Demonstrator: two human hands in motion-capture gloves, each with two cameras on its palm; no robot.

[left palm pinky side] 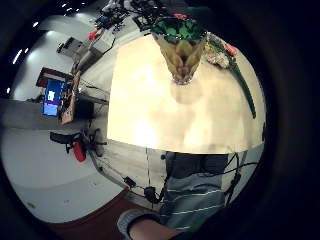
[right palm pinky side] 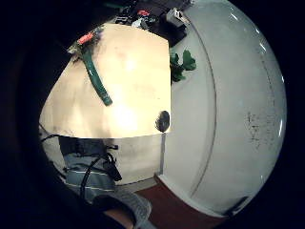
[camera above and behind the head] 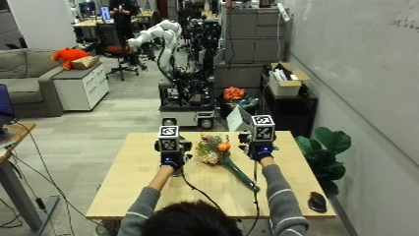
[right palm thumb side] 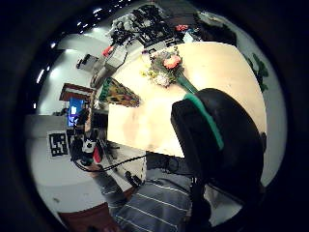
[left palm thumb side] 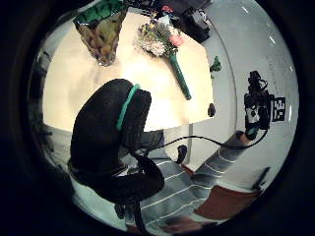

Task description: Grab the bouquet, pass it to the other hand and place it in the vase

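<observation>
Outside view: a person is sitting at a wooden table (camera above and behind the head: 131,191), both arms reaching up over it. The bouquet (camera above and behind the head: 219,153) is lying flat on the table between the left hand (camera above and behind the head: 171,160) and the right hand (camera above and behind the head: 262,152), its green stem pointing toward five o'clock. A dark mouse (camera above and behind the head: 316,201) is resting near the table's right edge. I cannot tell how the fingers are standing here.

Left palm views: the glass vase (left palm pinky side: 180,50) is standing upright on the table, with the bouquet lying just beside it. The left hand's fingers (left palm thumb side: 110,128) are hanging loosely and holding nothing.

Right palm views: the bouquet is lying alone on the table. The right hand's fingers (right palm thumb side: 217,140) are also holding nothing.
</observation>
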